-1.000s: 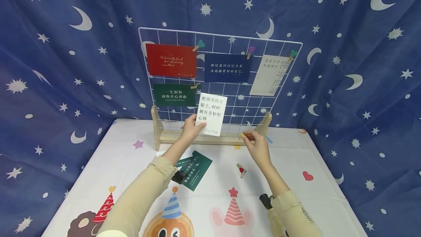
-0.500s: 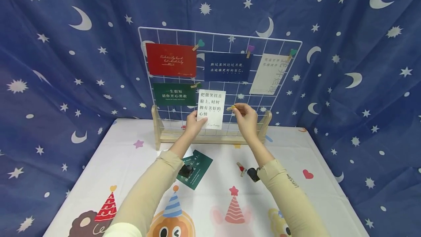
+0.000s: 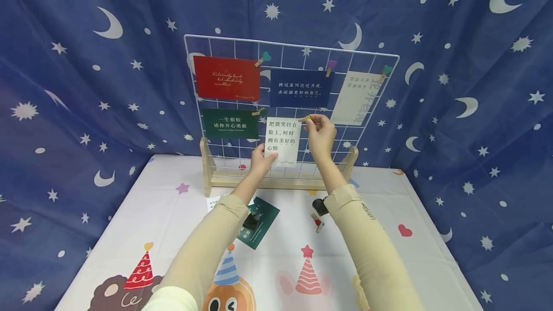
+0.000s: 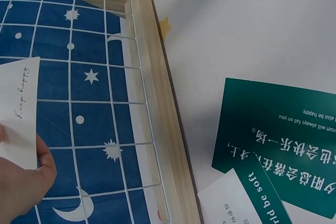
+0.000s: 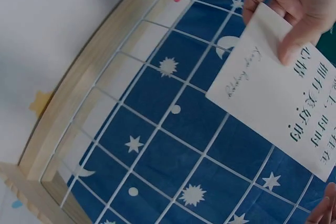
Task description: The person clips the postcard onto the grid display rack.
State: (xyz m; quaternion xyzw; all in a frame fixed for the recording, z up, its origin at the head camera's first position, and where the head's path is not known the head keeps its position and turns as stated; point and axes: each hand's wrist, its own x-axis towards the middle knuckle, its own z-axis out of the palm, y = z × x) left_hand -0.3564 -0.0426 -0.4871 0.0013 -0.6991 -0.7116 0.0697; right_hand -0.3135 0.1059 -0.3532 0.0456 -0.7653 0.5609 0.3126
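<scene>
My left hand point(image 3: 262, 156) pinches the lower left corner of a white card point(image 3: 283, 141) with black writing and holds it flat against the white wire grid point(image 3: 371, 124). The same card point(image 5: 283, 108) and left hand point(image 5: 294, 3) fill the right wrist view; the card's corner point(image 4: 18, 114) shows in the left wrist view. My right hand point(image 3: 318, 128) pinches a small wooden clip point(image 3: 305, 119) at the card's top right corner.
Several cards hang clipped on the grid: red point(image 3: 226, 78), navy point(image 3: 299, 88), cream point(image 3: 355, 98), green point(image 3: 230, 123). The grid stands in a wooden base point(image 3: 276, 182). On the table lie a green card point(image 3: 260, 221), a white card point(image 3: 213, 202) and a loose clip point(image 3: 318, 222).
My right hand rose from the wooden base to the card's top right corner with the clip. My left hand lifted the white card higher on the grid.
</scene>
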